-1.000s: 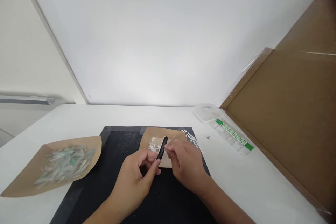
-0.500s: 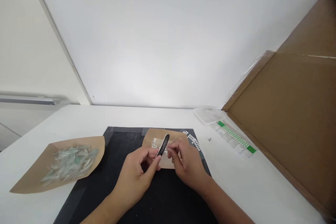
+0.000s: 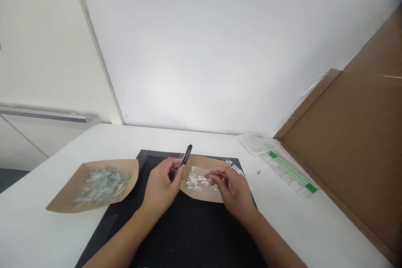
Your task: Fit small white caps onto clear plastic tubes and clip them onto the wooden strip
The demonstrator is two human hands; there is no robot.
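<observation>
- Currently the left hand has its grip closed down around a black strip, thumb on the near side, fingers on the far side; the strip slants upward, its tip jutting free.
- The strip sits in front of the right tray's left edge, above the mat; it is slim, smooth and round-ended.
- The right hand has its grip nearly together, thumb and fingertips curled over the right tray; whether it has hold of anything, I cannot tell.
- A gap for moving separates the two hands, and another parts the left tray from the right one.
- The left tray, curved brown paperboard, overlaps the mat's left edge; glossy see-through pieces, some greenish, are heaped inside.
- Small flat white discs lie loose in the right tray.
- White dots line the mat's right edge in close rows.
- Beyond the mat's far edge, a strip of smooth white surface runs to the wall.
- Right of the mat lie shiny bits, then a translucent container and a green-banded see-through pack.
- Brown cardboard bounds the right side.
</observation>
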